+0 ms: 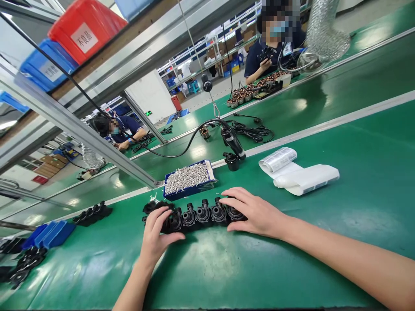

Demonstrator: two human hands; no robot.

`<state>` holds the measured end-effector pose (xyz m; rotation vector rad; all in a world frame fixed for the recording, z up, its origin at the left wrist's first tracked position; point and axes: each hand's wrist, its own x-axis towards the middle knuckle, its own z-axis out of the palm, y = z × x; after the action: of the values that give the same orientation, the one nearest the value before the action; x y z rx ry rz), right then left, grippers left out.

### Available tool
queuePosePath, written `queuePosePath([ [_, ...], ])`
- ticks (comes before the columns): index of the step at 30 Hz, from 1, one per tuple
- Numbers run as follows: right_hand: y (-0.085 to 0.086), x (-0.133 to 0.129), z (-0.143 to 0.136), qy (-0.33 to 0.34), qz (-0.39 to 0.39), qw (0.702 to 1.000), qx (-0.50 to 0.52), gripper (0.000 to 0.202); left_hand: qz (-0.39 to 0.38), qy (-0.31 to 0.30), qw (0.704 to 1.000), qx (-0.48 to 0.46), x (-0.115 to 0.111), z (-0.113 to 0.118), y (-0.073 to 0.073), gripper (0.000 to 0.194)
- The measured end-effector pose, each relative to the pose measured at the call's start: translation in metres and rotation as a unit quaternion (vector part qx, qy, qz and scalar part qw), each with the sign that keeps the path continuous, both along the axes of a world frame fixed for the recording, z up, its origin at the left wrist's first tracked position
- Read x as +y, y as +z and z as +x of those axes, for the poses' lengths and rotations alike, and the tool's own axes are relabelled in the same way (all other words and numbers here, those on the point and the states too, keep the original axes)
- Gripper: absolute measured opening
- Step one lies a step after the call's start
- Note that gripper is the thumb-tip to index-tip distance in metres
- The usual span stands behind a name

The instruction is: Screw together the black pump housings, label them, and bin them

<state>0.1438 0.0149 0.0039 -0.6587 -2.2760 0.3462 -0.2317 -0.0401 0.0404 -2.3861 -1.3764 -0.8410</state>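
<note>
A row of several black plastic pump housings (203, 212) stands side by side on the green bench mat, their round ports pointing up. My left hand (156, 233) is curled round the left end of the row, thumb in front and fingers behind. At the right end, my right hand (257, 214) grips the last housing between thumb and fingers, partly covering it. More black parts (154, 205) lie behind my left hand. Just beyond the row sits a blue box (191, 193) heaped with silver screws (188, 178).
A black electric screwdriver (232, 140) hangs on a cable behind the box. White label rolls (306, 179) lie at right. Blue trays (55, 234) and black parts (27, 263) are at left. A metal frame post (106, 147) slants overhead. Two co-workers sit across the line.
</note>
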Motion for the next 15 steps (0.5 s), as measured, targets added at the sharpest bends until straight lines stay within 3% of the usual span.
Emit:
queuePosePath([
  [3, -0.002, 0.002, 0.0, 0.011, -0.007, 1.0, 0.003, 0.065, -0.004, -0.004, 1.0, 0.008, 0.008, -0.006, -0.001, 0.069],
  [6, -0.002, 0.002, -0.002, 0.018, -0.005, 1.0, 0.004, 0.066, 0.037, -0.013, 0.999, 0.033, 0.009, 0.004, 0.004, 0.08],
  [8, -0.002, 0.003, -0.003, 0.024, -0.002, 1.0, 0.008, 0.067, 0.031, -0.02, 0.998, 0.057, 0.006, 0.021, 0.013, 0.075],
  [11, -0.002, 0.005, -0.004, 0.035, 0.005, 0.999, 0.013, 0.068, -0.036, -0.047, 0.992, 0.115, 0.001, 0.055, 0.026, 0.053],
  [15, -0.002, 0.005, -0.002, 0.034, 0.004, 0.999, 0.01, 0.069, -0.062, -0.069, 0.987, 0.131, -0.001, 0.086, 0.028, 0.047],
])
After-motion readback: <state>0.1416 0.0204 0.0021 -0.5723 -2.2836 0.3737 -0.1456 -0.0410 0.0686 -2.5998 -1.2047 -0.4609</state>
